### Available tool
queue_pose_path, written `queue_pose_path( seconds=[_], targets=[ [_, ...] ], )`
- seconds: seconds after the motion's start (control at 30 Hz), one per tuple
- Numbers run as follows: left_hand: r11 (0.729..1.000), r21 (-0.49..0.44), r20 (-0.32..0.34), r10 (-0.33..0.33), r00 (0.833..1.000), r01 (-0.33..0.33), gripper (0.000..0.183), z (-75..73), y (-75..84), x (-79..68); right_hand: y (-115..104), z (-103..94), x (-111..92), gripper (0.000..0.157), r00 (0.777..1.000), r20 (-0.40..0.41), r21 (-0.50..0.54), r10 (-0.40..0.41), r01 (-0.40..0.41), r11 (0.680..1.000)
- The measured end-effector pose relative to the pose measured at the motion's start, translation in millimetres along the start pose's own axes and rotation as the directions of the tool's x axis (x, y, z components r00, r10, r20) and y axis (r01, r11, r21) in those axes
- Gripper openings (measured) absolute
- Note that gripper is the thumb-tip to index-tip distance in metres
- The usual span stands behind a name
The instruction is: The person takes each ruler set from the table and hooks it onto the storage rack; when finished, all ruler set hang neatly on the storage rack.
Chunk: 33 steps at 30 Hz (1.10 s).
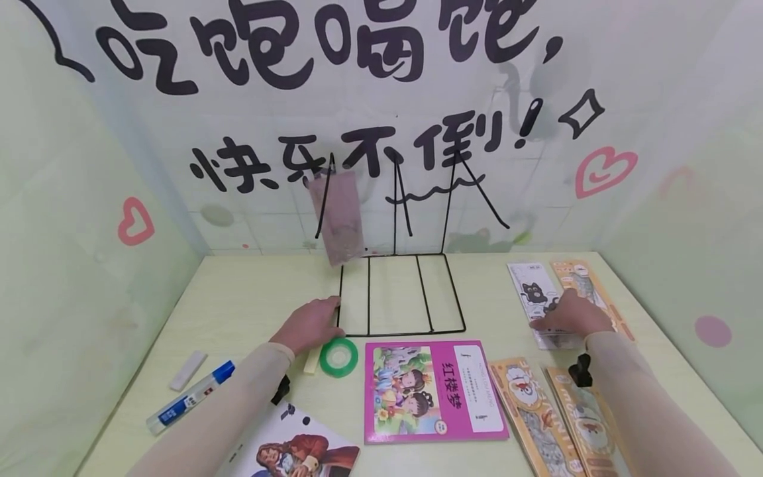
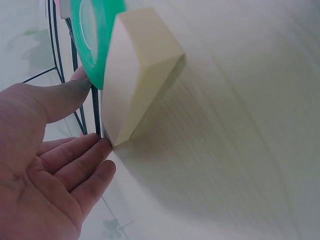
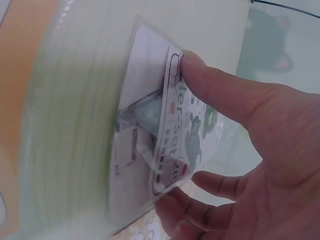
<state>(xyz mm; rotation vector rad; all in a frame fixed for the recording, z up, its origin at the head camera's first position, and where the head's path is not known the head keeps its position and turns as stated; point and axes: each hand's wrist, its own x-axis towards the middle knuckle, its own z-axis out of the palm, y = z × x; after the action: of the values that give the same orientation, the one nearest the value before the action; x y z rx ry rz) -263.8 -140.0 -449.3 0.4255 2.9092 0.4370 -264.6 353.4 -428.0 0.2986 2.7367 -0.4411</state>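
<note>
A black wire rack (image 1: 430,291) stands at the back of the table. At its left edge is my left hand (image 1: 308,326), fingers extended and fingertips at the side wire. Close to that thumb lies a roll of green tape (image 1: 322,361), with a pale yellow block (image 2: 142,60) beside it. On the right, my right hand (image 1: 573,315) grips a ruler set packet (image 1: 530,285) with a black cat print. In the right wrist view the thumb is at one edge of the packet (image 3: 172,115) and the fingers at the opposite edge.
A pink packet (image 1: 338,218) leans against the rack. In front lie a magenta book (image 1: 411,430), orange packets (image 1: 530,411), a printed white booklet (image 1: 310,437), a blue-capped glue tube (image 1: 187,401) and a white eraser-like block (image 1: 189,370). Another orange packet (image 1: 575,270) lies beyond my right hand.
</note>
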Motion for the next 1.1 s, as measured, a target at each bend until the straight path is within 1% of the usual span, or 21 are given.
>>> queue_pose_path(
  seconds=[0.1, 0.2, 0.3, 0.4, 0.47, 0.53, 0.6, 0.67, 0.73, 0.77, 0.87, 0.97, 1.03, 1.1],
  targets=[
    [1.0, 0.002, 0.001, -0.005, 1.0, 0.005, 0.071, 0.3, 0.8, -0.4, 4.4, 1.3, 2.5, 0.09, 1.0, -0.016, 0.026, -0.013, 0.014, 1.0],
    [1.0, -0.003, 0.004, -0.005, 1.0, 0.005, 0.071, -0.3, 1.5, -0.1, 7.5, 0.0, 4.2, 0.072, 0.996, -0.062, 0.066, -0.059, 0.063, 0.996],
    [1.0, -0.006, 0.011, -0.005, 1.0, 0.005, 0.072, -0.8, 1.6, 0.1, 7.1, -2.6, 3.3, 0.051, 0.981, -0.143, 0.114, -0.128, 0.145, 0.983],
    [1.0, -0.001, 0.013, -0.007, 1.0, 0.007, 0.072, -1.0, 1.2, 0.2, 1.3, -6.1, -2.4, 0.043, 0.952, -0.238, 0.154, -0.192, 0.232, 0.96],
    [1.0, 0.0, 0.015, -0.008, 1.0, 0.008, 0.072, -1.0, 0.8, 0.4, -5.2, -9.0, -9.1, 0.038, 0.924, -0.294, 0.167, -0.244, 0.301, 0.939],
    [1.0, 0.001, 0.017, -0.009, 1.0, 0.009, 0.072, -1.3, 0.6, 0.1, -14.1, -11.1, -16.5, 0.032, 0.891, -0.342, 0.173, -0.298, 0.372, 0.912],
    [1.0, -0.001, 0.019, -0.012, 1.0, 0.012, 0.072, -1.3, 0.6, 0.2, -24.7, -12.9, -24.6, 0.027, 0.853, -0.372, 0.173, -0.367, 0.452, 0.875],
    [1.0, -0.001, 0.02, -0.014, 1.0, 0.014, 0.072, -1.1, 0.6, 0.2, -35.1, -12.6, -32.7, 0.022, 0.816, -0.377, 0.19, -0.439, 0.532, 0.825],
    [1.0, -0.001, 0.017, -0.017, 1.0, 0.017, 0.072, -0.4, 0.6, 0.2, -46.7, -13.4, -41.1, 0.019, 0.79, -0.355, 0.233, -0.5, 0.593, 0.771],
    [1.0, -0.002, 0.015, -0.017, 1.0, 0.018, 0.072, 0.2, 0.5, 0.3, -52.7, -14.0, -45.0, 0.018, 0.778, -0.338, 0.266, -0.53, 0.619, 0.739],
    [1.0, 0.0, 0.012, -0.021, 1.0, 0.021, 0.072, 1.4, 0.6, 0.4, -70.7, -16.9, -57.8, 0.016, 0.753, -0.299, 0.377, -0.587, 0.658, 0.652],
    [1.0, -0.004, 0.012, -0.018, 1.0, 0.018, 0.072, 2.3, 0.6, 0.7, -87.3, -19.9, -69.9, 0.015, 0.721, -0.301, 0.458, -0.624, 0.683, 0.569],
    [1.0, -0.006, 0.012, -0.018, 1.0, 0.018, 0.072, 2.2, 0.3, 0.5, -97.2, -21.7, -76.9, 0.016, 0.699, -0.312, 0.49, -0.643, 0.698, 0.522],
    [1.0, -0.007, 0.007, -0.016, 1.0, 0.017, 0.072, 1.7, -0.2, 0.1, -105.9, -23.3, -82.3, 0.016, 0.68, -0.319, 0.512, -0.66, 0.71, 0.484]
  ],
)
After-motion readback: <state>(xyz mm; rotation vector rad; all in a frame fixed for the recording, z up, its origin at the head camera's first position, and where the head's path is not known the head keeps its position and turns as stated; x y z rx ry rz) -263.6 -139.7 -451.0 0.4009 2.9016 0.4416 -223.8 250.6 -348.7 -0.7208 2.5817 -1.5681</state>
